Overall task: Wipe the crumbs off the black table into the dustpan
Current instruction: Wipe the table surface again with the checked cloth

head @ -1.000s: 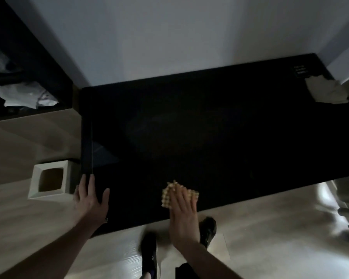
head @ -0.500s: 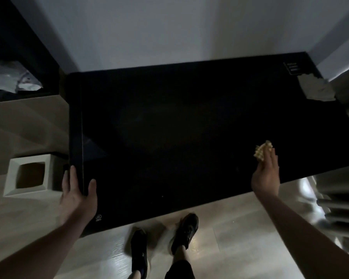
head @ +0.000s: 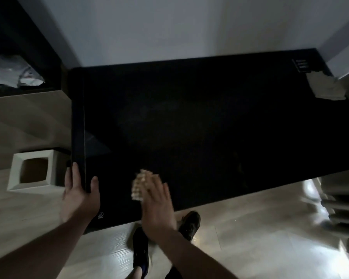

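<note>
A black glossy table [head: 199, 127] fills the middle of the view. My right hand [head: 157, 204] presses flat on a yellow checked cloth [head: 138, 186] near the table's front edge, left of centre. My left hand [head: 80, 196] grips the table's front left corner, with the thumb on top and the fingers over the side edge. No crumbs show on the dark surface in this dim light. I see no dustpan.
A white square bin [head: 33, 171] with an open top stands on the floor left of the table. A crumpled pale cloth [head: 326, 85] lies at the far right corner. My dark shoes [head: 141, 250] stand on the light wooden floor under the front edge.
My right hand has swept the cloth from the right part of the front edge back to the left, close to my left hand. The left hand stays on the corner.
</note>
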